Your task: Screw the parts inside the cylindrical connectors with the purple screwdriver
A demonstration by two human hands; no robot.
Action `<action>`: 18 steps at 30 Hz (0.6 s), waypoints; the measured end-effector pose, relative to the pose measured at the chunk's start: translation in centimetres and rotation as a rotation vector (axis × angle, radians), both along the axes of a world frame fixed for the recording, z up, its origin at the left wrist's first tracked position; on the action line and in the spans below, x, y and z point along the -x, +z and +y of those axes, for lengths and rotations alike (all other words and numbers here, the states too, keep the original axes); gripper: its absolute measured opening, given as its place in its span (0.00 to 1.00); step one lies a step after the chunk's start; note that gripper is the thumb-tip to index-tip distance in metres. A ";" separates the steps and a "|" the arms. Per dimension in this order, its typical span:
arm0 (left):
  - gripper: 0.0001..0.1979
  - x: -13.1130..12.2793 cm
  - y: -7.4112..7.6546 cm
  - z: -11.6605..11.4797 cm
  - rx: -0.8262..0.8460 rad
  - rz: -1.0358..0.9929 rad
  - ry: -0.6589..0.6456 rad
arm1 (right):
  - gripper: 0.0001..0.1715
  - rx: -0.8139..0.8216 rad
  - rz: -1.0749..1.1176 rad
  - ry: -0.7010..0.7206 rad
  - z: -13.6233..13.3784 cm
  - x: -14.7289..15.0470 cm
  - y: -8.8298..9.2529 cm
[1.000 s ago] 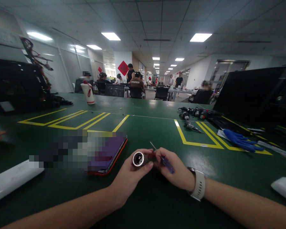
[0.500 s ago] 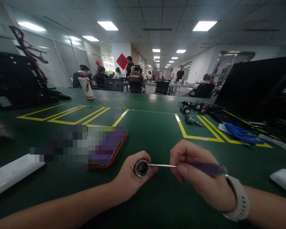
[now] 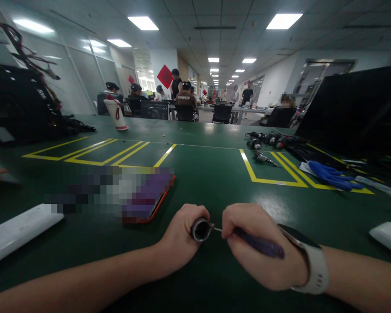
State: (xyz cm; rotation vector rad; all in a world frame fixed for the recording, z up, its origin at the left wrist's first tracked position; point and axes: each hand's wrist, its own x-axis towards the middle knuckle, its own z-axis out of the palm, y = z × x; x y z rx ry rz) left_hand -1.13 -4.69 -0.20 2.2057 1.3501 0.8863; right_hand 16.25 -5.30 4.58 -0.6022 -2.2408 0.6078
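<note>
While a flat purple item [image 3: 149, 191] lies at left on the green table [image 3: 211, 182], the left hand [image 3: 177, 239] is closed around a dark tube [image 3: 201, 230] at near centre, its open end facing the wearer. To the right, a screwdriver [image 3: 260, 244] points its shaft at the tube; tip contact cannot be determined. The right hand [image 3: 263, 270] grips the handle. A blue glove [image 3: 332, 175] lies farther right.

Tube [image 3: 201, 229] mostly hidden w/in L grip [image 3: 184, 230].
</note>
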 end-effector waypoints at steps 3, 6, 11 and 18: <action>0.04 0.2 -0.2 0.1 -0.015 0.016 -0.045 | 0.06 0.368 0.172 -0.011 0.9 0.2 -0.8; 0.04 0.3 -0.3 0.2 -0.003 0.011 -0.056 | 0.05 0.612 0.298 0.020 1.6 0.3 -1.7; 0.05 0.1 -0.2 0.2 0.025 0.014 -0.036 | 0.06 0.403 0.276 0.012 1.1 0.1 -1.6; 0.08 0.0 -0.1 0.1 0.027 0.077 0.012 | 0.07 -0.157 -0.106 0.080 -0.4 0.1 0.3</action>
